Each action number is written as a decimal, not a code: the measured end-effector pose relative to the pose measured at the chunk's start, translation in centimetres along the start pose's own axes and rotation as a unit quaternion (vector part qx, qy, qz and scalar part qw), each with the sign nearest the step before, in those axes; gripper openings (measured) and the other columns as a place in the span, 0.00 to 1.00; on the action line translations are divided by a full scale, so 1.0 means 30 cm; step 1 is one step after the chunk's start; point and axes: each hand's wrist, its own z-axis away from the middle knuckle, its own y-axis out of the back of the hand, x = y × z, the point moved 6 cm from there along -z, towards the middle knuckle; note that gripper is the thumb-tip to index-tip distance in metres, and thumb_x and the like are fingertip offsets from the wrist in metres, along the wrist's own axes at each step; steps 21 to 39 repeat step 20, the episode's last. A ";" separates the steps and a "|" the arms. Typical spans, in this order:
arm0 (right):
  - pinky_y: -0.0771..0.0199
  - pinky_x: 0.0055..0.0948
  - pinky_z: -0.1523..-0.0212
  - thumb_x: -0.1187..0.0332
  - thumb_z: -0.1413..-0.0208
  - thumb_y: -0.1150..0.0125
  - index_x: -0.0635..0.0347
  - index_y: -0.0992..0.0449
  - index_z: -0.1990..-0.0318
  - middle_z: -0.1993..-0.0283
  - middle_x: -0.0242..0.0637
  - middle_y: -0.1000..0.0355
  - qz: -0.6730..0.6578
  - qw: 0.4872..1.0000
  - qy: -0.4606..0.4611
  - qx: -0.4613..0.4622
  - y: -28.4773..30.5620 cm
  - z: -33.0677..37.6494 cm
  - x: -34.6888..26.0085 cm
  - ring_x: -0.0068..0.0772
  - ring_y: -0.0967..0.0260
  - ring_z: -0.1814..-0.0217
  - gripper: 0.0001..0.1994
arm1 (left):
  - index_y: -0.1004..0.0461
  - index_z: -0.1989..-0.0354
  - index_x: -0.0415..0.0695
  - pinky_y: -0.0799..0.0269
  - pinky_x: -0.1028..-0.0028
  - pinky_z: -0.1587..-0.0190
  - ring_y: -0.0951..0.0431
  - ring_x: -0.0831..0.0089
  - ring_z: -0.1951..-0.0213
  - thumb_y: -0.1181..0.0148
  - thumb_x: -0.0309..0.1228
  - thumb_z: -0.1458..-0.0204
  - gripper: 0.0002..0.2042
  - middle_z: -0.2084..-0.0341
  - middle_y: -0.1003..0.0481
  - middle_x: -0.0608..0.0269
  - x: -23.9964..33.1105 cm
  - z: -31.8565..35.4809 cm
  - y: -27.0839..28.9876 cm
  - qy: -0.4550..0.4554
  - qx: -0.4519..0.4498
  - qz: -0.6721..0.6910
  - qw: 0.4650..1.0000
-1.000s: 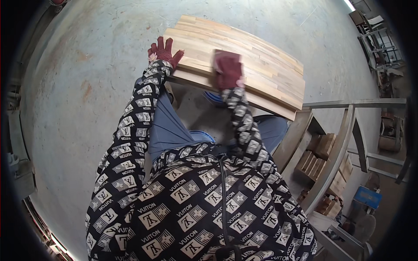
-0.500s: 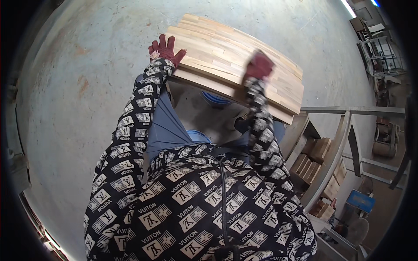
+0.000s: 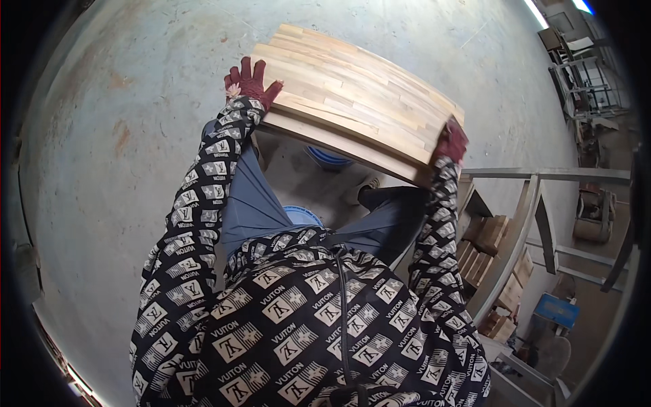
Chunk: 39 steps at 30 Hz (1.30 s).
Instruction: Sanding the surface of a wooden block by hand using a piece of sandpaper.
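Grey concrete floor (image 3: 122, 136), stained with rusty patches, filling the background.

Wood panel (image 3: 352, 95): pale, made of glued strips, rectangular, held flat in front of the body above the floor, tilted slightly down toward the right. Near long edge thick, facing the chest.

Left hand (image 3: 249, 83): red glove, fingers spread, pressed against the panel's left short edge; grip open-palmed, steadying rather than wrapped around.

Right hand (image 3: 451, 140): red glove, closed over the panel's near right corner; fingers curled under the edge, so the underside of the grip cannot be seen.

Sleeves (image 3: 196, 203): black jacket with a repeating pale pattern, both arms extended up to the panel.

Trousers (image 3: 247, 203): blue-grey, visible below the panel between the arms.

Blue round object (image 3: 329, 159): partly hidden under the panel's near edge; kind cannot be told. Second blue rounded shape (image 3: 304, 216) by the left thigh.

Metal frame (image 3: 536, 203): grey bars, right of the body, well apart from the panel.

Wood blocks (image 3: 485, 247): stacked brown pieces inside the frame, lower right.
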 end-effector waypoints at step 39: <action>0.42 0.60 0.38 0.62 0.53 0.40 0.58 0.29 0.40 0.37 0.54 0.34 -0.158 0.981 0.108 -0.027 -0.160 -0.049 -0.423 0.62 0.39 0.37 0.29 | 0.41 0.30 0.50 0.46 0.51 0.33 0.39 0.45 0.37 0.49 0.64 0.46 0.41 0.29 0.46 0.48 -0.031 0.010 0.011 0.016 -0.028 -0.039 0.999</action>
